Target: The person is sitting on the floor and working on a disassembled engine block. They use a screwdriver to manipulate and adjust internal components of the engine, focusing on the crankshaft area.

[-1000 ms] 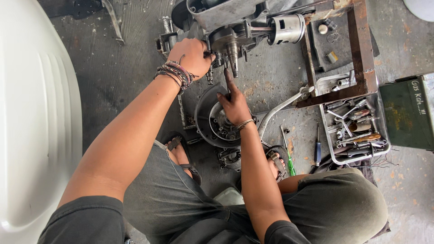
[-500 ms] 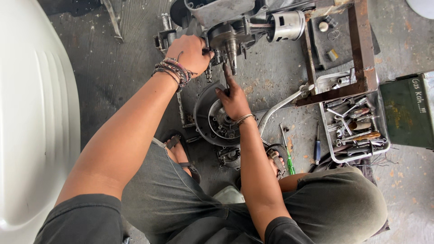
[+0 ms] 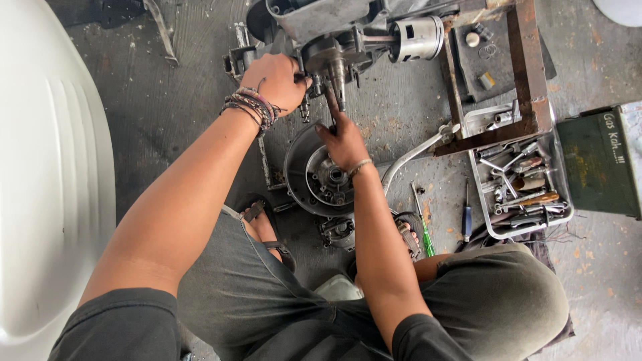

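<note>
A grey engine block lies on the concrete floor ahead of me, a silver piston sticking out on its right. My left hand, beaded bracelets on the wrist, grips the left side of the engine block. Just below the block's shaft, my right hand is closed around a thin dark tool whose tip points up at the shaft. A round metal flywheel cover sits on the floor under my right wrist.
A grey tray of wrenches and sockets stands at right, beside a rusty metal frame and a green metal box. Screwdrivers and a bent silver lever lie near my knee. A white body panel fills the left.
Both hands stay on the engine; my right hand and its tool have shifted very slightly against the shaft. Otherwise nothing has moved.
</note>
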